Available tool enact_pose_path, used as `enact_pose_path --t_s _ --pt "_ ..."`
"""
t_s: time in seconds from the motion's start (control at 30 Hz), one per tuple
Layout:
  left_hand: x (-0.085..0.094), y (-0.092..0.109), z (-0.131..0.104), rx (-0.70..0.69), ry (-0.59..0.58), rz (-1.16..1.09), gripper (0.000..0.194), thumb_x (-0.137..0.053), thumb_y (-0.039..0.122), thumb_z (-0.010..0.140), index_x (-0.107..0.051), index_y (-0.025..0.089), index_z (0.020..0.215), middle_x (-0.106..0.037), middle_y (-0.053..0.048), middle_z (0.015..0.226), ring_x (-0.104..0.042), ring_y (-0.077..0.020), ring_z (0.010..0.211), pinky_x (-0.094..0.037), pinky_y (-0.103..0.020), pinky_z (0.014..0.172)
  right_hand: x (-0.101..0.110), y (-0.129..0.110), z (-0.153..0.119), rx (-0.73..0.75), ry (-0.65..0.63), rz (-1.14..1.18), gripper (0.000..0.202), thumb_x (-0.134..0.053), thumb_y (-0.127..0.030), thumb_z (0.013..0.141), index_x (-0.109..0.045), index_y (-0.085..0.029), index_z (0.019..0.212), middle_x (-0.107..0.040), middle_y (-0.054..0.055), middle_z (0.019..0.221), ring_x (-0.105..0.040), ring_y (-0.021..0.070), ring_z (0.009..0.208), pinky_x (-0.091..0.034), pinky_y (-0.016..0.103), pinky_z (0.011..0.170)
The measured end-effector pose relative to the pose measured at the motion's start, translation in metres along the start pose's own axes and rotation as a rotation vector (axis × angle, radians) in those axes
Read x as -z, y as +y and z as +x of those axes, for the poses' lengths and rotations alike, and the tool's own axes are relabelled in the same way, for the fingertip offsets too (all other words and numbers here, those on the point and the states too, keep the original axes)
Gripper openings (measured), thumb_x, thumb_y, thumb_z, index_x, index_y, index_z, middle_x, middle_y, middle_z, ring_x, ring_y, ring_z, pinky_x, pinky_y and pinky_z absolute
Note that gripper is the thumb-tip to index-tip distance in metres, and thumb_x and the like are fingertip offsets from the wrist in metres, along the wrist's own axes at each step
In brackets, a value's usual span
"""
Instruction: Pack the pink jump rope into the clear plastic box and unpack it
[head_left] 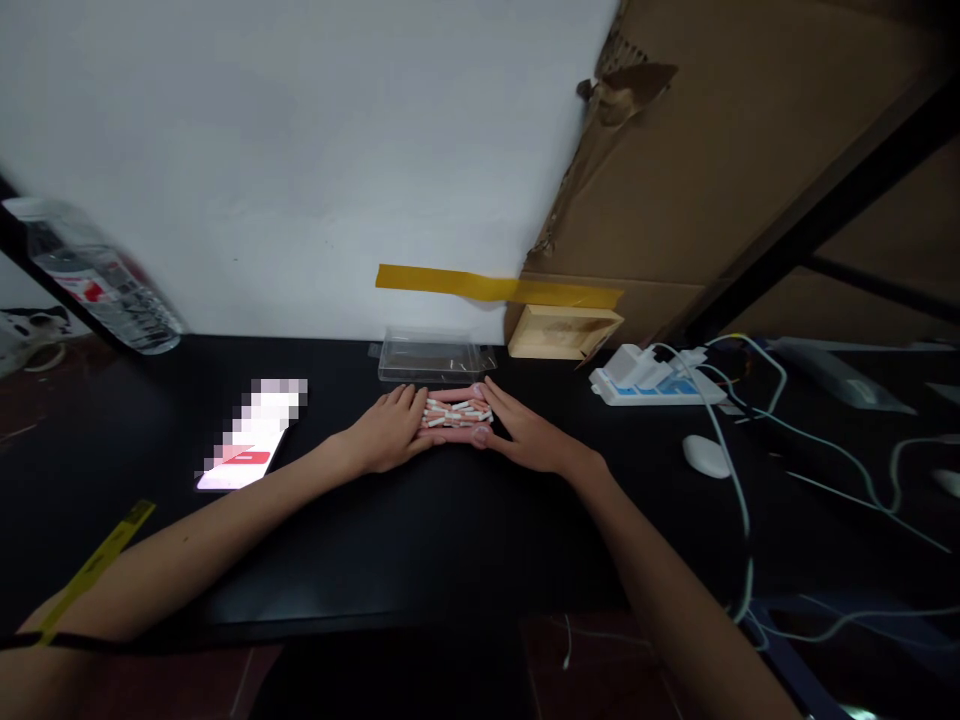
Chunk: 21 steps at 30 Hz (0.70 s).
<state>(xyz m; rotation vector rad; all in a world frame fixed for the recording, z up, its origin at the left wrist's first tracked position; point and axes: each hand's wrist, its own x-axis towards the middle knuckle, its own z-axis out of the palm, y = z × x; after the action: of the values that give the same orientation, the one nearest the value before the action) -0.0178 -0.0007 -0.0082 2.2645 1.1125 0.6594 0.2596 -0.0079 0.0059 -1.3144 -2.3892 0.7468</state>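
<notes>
Left hand (390,432) and right hand (529,432) grasping opposite ends of pink oblong holder (454,435), white-and-pink small sticks (456,413) inside, maybe plastic. Holder's on black flat table (420,540), near clear plastic box (427,355).

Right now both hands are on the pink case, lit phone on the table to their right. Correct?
No: in the head view, the lit phone is on the table, left of the left hand and right hand; both are on the pink case.

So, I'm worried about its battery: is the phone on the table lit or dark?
Lit: the phone glows white, a red strip near its lower end.
</notes>
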Motion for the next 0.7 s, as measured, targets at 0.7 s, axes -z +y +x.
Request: enact_pose_path --t_s 0.7 --pt "-0.003 0.011 0.008 -0.155 0.053 0.576 0.051 -0.036 0.045 0.102 -0.047 0.012 0.139 -0.054 -0.017 0.142 -0.051 -0.0312 0.131 -0.041 -0.046 0.108 -0.019 -0.005 0.008 0.138 0.121 -0.417 0.076 -0.039 -0.056 0.099 -0.027 -0.007 0.157 -0.029 0.02 0.162 -0.02 0.0343 0.152 -0.02 0.056 0.123"
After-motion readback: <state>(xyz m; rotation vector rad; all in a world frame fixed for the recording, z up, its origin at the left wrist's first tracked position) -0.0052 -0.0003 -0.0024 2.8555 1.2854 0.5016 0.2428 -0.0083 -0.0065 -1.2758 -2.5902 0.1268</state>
